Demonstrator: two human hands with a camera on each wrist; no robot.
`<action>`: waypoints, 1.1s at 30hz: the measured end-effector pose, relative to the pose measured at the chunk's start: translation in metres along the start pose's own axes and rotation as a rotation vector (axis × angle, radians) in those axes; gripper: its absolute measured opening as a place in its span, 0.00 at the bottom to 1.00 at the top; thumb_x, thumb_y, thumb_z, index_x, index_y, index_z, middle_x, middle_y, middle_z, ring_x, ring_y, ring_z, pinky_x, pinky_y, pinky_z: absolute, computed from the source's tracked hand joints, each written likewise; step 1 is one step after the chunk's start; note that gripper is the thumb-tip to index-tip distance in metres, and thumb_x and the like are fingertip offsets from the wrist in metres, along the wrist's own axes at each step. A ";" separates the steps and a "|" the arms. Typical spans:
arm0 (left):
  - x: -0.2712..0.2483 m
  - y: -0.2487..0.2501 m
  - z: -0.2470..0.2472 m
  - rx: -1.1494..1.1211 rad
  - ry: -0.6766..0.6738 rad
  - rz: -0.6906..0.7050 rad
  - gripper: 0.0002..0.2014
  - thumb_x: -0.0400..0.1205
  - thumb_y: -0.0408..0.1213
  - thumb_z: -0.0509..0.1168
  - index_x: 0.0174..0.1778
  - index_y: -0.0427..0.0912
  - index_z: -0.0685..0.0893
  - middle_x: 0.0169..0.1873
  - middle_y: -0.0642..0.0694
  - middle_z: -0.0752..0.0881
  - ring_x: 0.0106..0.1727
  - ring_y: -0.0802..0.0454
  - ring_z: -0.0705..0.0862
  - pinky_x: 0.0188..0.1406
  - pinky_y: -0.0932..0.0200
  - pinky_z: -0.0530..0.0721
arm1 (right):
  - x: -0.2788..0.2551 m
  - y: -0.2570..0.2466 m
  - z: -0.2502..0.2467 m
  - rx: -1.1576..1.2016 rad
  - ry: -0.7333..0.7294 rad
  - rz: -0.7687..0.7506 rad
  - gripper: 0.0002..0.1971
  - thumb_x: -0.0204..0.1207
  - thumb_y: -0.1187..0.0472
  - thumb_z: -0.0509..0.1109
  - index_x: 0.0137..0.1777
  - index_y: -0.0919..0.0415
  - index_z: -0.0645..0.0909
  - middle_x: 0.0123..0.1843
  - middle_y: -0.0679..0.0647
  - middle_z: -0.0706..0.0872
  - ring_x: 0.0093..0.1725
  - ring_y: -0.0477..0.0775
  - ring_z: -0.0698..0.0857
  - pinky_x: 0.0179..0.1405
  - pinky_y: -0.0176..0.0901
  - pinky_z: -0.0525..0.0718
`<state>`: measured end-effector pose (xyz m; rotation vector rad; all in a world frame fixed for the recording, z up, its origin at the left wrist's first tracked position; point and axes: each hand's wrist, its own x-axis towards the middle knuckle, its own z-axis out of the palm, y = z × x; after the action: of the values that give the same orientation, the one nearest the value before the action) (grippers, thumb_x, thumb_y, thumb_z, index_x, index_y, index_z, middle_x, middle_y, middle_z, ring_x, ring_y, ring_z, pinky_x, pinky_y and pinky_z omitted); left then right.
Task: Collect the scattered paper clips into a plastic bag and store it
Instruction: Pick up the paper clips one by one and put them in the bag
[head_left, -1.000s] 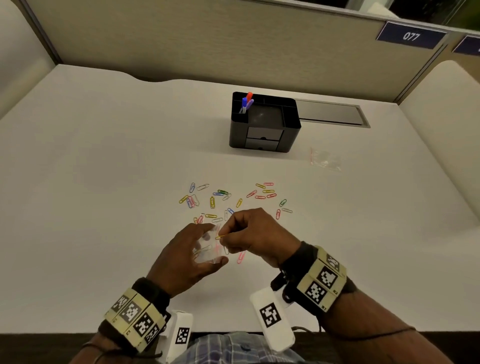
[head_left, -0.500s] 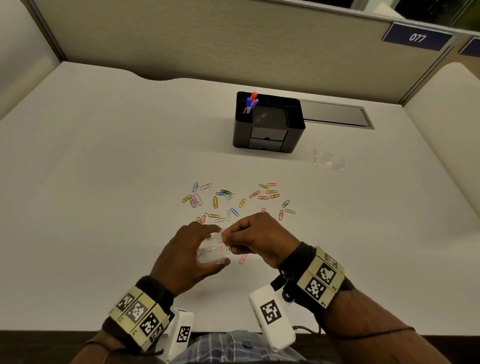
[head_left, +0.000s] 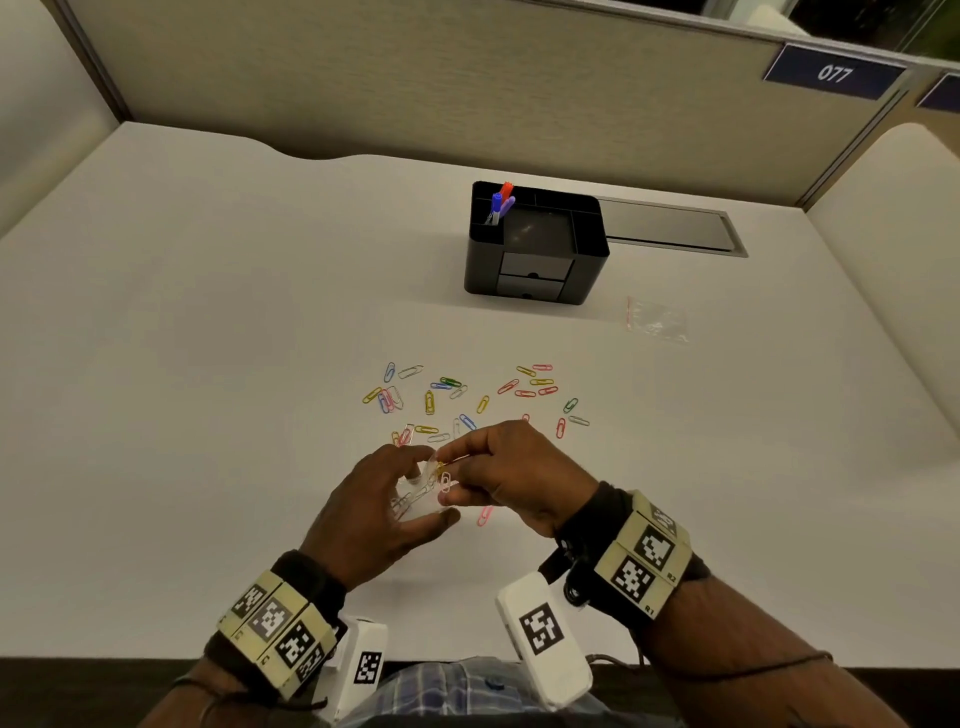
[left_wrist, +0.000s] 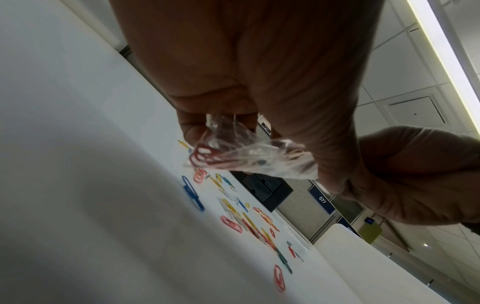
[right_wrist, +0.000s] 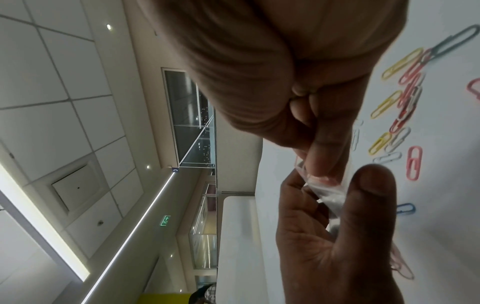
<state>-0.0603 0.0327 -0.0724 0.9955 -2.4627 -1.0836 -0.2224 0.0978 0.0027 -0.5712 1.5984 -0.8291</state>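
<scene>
bags (head_left: 655, 321): 2 | organizer (head_left: 535, 244): 1 | pens (head_left: 501, 201): 3 | loose clips (head_left: 429, 401): uncounted

Even, soft overhead light fills the head view; the white desk (head_left: 208, 364) bends at the edges from wide-angle distortion. Both wrist views are tilted, backlit by a bright ceiling light strip (left_wrist: 446, 53), leaving near skin blurred and shadowed.

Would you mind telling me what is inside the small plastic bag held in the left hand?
Through the clear plastic bag, held by the left hand, several paper clips show, red ones clearest. Fingers and creased plastic hide the rest, so no count is possible.
</scene>
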 end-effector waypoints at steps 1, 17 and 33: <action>0.000 0.000 0.000 -0.002 0.001 -0.004 0.36 0.62 0.72 0.62 0.63 0.58 0.73 0.49 0.60 0.75 0.46 0.57 0.77 0.37 0.71 0.76 | -0.001 -0.001 0.000 -0.016 -0.002 0.001 0.11 0.77 0.76 0.67 0.57 0.69 0.85 0.65 0.61 0.82 0.54 0.64 0.90 0.54 0.47 0.90; -0.003 0.003 0.004 -0.064 -0.005 0.036 0.26 0.64 0.73 0.62 0.57 0.78 0.65 0.45 0.64 0.80 0.43 0.58 0.80 0.39 0.58 0.85 | -0.009 0.003 0.005 -0.381 0.012 -0.171 0.09 0.73 0.58 0.75 0.47 0.64 0.89 0.46 0.57 0.91 0.45 0.49 0.85 0.48 0.45 0.86; -0.004 0.007 0.003 -0.177 0.046 -0.013 0.30 0.68 0.63 0.65 0.65 0.58 0.73 0.57 0.58 0.81 0.54 0.63 0.80 0.40 0.55 0.89 | -0.012 0.001 0.001 -0.496 0.091 -0.337 0.06 0.68 0.65 0.72 0.33 0.67 0.85 0.43 0.63 0.91 0.47 0.60 0.90 0.53 0.53 0.90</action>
<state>-0.0620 0.0405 -0.0696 0.9711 -2.2812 -1.2438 -0.2190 0.1076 0.0091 -1.1951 1.8299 -0.7056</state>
